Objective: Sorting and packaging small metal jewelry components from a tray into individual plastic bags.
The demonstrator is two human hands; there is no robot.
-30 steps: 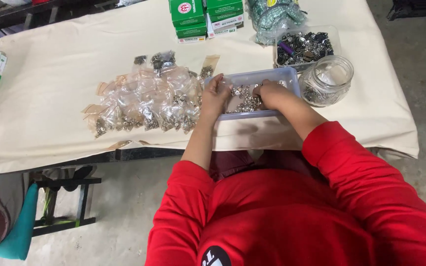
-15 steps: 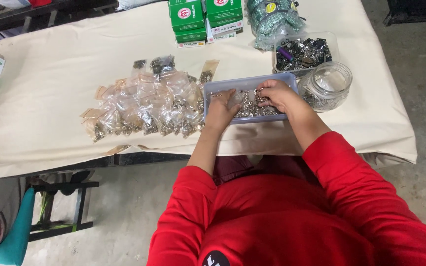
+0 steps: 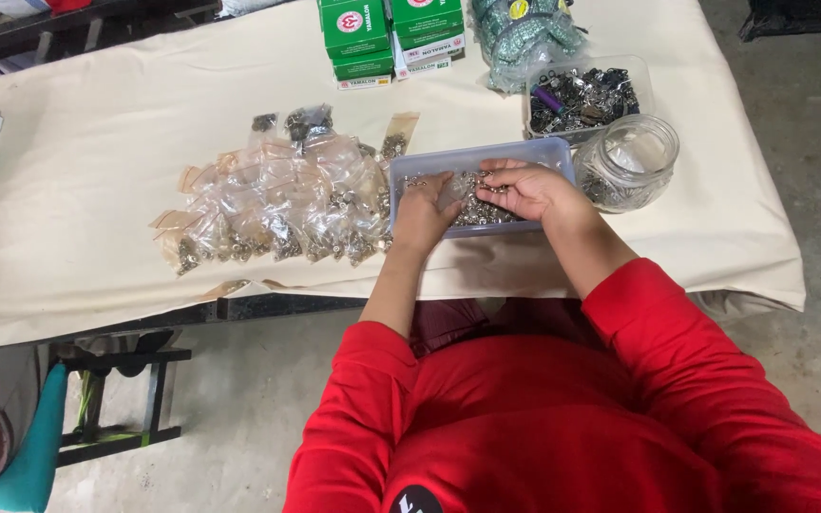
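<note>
A shallow blue-grey plastic tray (image 3: 467, 157) holds several small silver metal parts (image 3: 486, 211). My left hand (image 3: 425, 217) reaches into the tray's left half, and a small clear bag seems to lie under its fingers. My right hand (image 3: 529, 188) is over the tray's middle with its fingers curled on some of the metal parts. What each hand grips is partly hidden. Both arms wear red sleeves.
A pile of small clear bags (image 3: 277, 204) filled with metal parts lies left of the tray. A glass jar (image 3: 634, 161) stands to the right, a clear tub of dark parts (image 3: 586, 95) behind it. Green boxes (image 3: 387, 33) stand at the table's far edge.
Both hands have stayed in the tray and shifted slightly, the right hand moving over the tray's middle. The view has drifted a little.
</note>
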